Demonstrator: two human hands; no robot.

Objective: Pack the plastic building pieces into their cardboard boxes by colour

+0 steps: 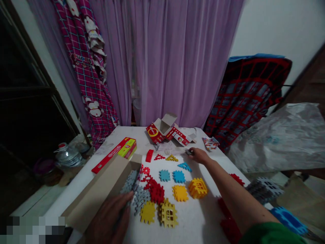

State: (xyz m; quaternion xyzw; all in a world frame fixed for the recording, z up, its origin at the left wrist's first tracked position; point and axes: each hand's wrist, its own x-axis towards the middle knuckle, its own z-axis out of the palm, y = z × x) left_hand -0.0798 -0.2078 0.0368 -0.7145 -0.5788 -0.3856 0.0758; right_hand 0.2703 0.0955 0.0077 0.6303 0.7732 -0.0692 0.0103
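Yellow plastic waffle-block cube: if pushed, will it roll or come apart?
The yellow plastic waffle-block cube looks hollow, so probably light. Its flat faces suggest sliding or tipping, not rolling. Its slotted joints may pull apart under a hard squeeze.

A sheer lilac curtain (162, 57) hangs across the back, with a pink checked cloth (86, 78) draped to its left. A red-and-black patterned blanket (246, 91) hangs at the right above a crumpled plastic sheet (276, 139), and a plastic water jug (68, 156) stands low on the left.
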